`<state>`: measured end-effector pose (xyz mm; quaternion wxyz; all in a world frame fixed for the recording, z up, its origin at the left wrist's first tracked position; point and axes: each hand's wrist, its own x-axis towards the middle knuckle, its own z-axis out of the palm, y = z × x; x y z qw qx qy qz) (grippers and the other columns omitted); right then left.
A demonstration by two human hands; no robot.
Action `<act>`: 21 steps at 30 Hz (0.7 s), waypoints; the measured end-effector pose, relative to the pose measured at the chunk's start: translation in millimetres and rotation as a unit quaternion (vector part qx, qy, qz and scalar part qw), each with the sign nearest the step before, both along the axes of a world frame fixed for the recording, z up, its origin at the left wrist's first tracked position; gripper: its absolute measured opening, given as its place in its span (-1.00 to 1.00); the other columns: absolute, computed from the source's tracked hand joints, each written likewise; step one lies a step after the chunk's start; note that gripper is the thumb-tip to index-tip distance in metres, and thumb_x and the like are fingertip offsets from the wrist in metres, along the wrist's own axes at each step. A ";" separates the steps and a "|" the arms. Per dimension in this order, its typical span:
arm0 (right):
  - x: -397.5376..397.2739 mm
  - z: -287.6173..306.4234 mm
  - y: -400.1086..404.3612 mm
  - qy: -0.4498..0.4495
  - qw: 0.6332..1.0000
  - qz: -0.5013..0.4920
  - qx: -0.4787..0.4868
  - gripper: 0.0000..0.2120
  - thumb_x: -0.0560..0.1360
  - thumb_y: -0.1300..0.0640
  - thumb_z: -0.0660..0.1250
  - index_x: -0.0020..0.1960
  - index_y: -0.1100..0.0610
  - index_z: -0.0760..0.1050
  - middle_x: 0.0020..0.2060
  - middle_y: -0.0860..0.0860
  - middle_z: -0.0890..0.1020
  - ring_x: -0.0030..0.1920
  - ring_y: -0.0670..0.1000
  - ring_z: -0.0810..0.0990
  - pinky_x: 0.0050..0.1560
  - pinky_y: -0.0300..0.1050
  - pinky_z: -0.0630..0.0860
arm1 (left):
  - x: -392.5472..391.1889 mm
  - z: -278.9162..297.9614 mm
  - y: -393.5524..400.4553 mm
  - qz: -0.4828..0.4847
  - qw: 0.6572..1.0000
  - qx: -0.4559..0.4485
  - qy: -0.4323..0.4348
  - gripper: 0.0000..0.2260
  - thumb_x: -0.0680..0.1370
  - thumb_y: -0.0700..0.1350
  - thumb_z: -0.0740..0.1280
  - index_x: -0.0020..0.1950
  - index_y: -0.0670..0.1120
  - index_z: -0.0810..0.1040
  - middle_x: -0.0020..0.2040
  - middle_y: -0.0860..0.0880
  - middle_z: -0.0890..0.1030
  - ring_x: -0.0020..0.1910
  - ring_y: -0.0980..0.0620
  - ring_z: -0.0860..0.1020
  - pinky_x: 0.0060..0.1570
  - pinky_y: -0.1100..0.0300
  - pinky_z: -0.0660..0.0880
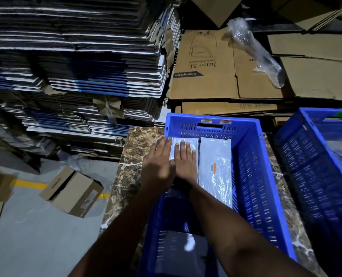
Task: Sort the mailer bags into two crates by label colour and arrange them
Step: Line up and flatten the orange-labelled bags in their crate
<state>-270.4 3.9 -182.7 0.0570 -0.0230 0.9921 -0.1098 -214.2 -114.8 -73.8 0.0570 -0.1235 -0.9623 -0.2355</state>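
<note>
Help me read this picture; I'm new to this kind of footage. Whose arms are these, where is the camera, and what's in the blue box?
There is no machine: a person wears a camera on the head, looking down at their own hands. The left hand and right hand lie flat, fingers straight, on a pale mailer bag inside a blue crate. Nothing is in a grip. Beside it lies a second mailer bag with an orange label. The crate stands on a marble counter; another blue crate is to the right.
</note>
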 end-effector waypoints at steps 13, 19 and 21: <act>0.0 14.3 3.4 -0.012 1.000 0.013 0.007 -0.37 0.68 -0.09 -0.09 0.62 0.17 -0.19 0.60 0.16 -0.20 0.59 0.15 -0.29 0.56 0.16 -0.28 | 0.5 12.5 6.8 0.010 0.999 -0.022 -0.037 -0.45 0.65 -0.04 0.08 0.63 -0.04 0.01 0.63 0.03 -0.04 0.60 -0.02 -0.03 0.57 0.05 -0.03; 38.5 83.1 44.7 0.111 0.971 -0.015 -0.212 -0.55 0.63 0.11 0.13 0.51 0.14 0.29 0.41 0.18 0.45 0.42 0.17 0.38 0.41 0.08 0.32 | 0.7 14.5 6.7 0.027 0.998 -0.047 -0.043 -0.42 0.62 -0.08 0.11 0.63 -0.03 0.01 0.64 0.02 -0.01 0.60 -0.04 0.01 0.53 0.12 -0.09; 69.5 94.4 60.1 0.097 0.963 -0.017 -0.251 -0.72 0.61 0.07 0.17 0.26 0.12 0.50 0.08 0.12 0.66 0.10 0.16 0.60 0.07 0.02 0.51 | 2.6 17.3 8.3 0.028 0.998 -0.051 -0.038 -0.43 0.63 -0.07 0.11 0.63 -0.05 0.02 0.64 -0.01 0.01 0.60 -0.04 0.02 0.54 0.11 -0.10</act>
